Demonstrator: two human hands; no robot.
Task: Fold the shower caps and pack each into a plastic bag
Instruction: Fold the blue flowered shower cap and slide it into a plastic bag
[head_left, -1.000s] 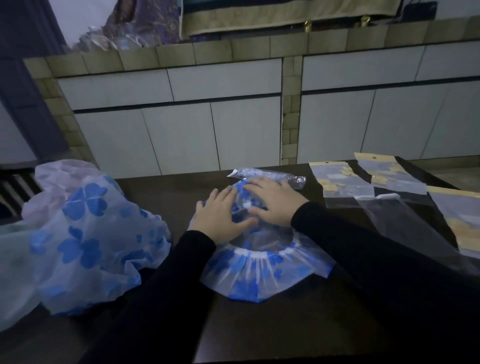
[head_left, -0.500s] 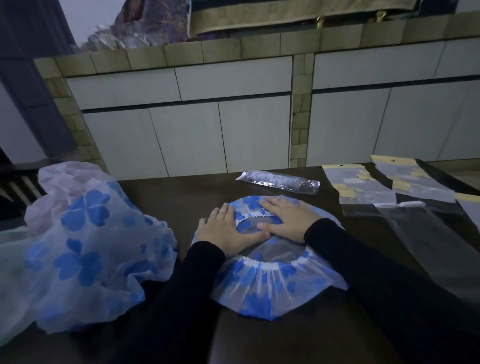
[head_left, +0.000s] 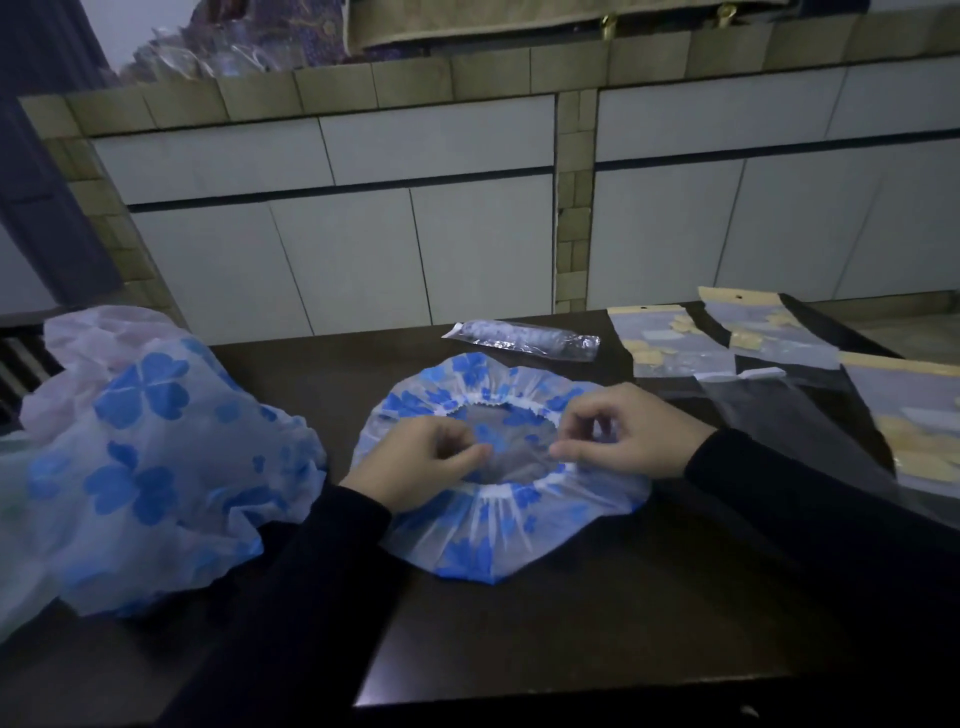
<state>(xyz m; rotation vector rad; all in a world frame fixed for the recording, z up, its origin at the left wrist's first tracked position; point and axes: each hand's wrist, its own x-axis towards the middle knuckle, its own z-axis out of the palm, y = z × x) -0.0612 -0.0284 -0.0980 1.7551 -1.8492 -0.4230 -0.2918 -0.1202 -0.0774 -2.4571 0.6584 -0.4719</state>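
Near edge of the tabletop (head_left: 597, 623): bare dark wood, our two black sleeves crossing it.

Mid-tabletop: the shower cap (head_left: 483, 530), clear plastic with blue flowers, lies spread flat with its opening up and the white elastic rim showing as a ring. Left hand (head_left: 415, 467) pinches the rim on its left side, grip closed on the plastic between thumb and fingertips. Right hand (head_left: 628, 434) pinches the rim on the opposite side, fingers curled round it likewise.

We judge this to be the start of the fold: cap flattened, no crease made. The next move calls for bringing one half over the other while keeping the slack film flat; the elastic will likely want to bunch and spring back.

Left edge: a heap of unfolded shower caps (head_left: 140, 457), same blue print, just beside the left sleeve; it could crowd the fold if it slumps.

Right edge: an empty clear plastic bag (head_left: 789, 415) close to the right wrist, and header-carded bags (head_left: 670, 338) beyond it.

Far edge: one packed cap in its bag (head_left: 524, 339), rolled narrow. Behind, a tiled wall.
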